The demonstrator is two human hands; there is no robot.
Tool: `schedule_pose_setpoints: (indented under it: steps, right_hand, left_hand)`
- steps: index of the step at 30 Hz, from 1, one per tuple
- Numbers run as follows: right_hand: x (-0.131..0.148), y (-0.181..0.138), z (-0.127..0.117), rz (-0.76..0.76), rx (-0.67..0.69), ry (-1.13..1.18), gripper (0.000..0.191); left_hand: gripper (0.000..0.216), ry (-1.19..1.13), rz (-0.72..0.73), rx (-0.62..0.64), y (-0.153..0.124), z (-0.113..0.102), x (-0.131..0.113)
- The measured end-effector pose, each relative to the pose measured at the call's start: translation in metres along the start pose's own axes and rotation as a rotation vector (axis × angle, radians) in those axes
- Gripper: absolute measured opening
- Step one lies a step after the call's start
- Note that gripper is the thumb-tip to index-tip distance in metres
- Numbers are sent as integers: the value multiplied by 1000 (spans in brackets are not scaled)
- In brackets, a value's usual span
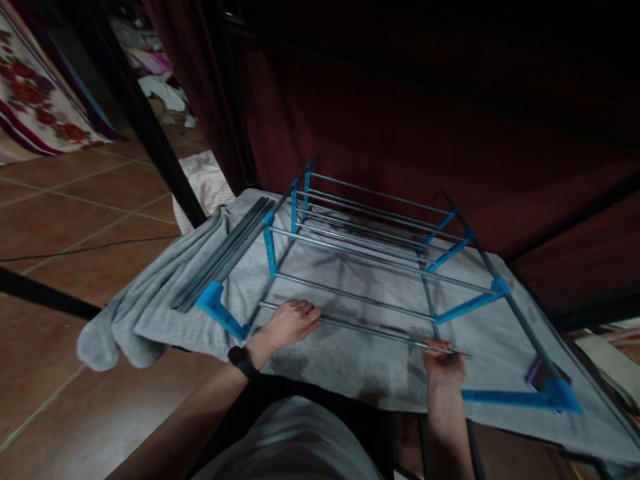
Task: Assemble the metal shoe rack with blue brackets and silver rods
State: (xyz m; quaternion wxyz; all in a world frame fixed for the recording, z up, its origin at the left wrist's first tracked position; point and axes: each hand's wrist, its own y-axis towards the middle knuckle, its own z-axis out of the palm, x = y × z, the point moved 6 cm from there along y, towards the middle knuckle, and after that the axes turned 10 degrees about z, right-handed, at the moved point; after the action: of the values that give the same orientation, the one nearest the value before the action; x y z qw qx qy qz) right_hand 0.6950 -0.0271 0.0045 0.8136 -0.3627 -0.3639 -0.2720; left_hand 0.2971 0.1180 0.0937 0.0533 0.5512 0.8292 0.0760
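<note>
A loose grey metal tube lies crosswise in front of me, gripped at two places. My left hand is closed over it near its left end. Toward the other end, my right hand is wrapped round it, and the tip sticks out past the fingers. Beyond it stands a partly built rack frame of grey tubes joined by blue plastic connectors. The front left connector and front right connector have no crossbar between them. My right fingers' undersides are hidden.
A bundle of loose grey tubes lies left of the frame on a grey cloth covering the table. A small dark object lies by the front right connector. Dark posts and a dark red curtain stand around the table.
</note>
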Motion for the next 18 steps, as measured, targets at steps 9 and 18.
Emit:
schedule_pose_setpoints:
  steps: [9, 18]
  right_hand:
    - [-29, 14, -7, 369, -120, 333, 27]
    - [-48, 11, -9, 316, -22, 242, 9]
  left_hand:
    - [18, 31, -88, -21, 0, 10, 18]
    - [39, -98, -147, -54, -1, 33, 35]
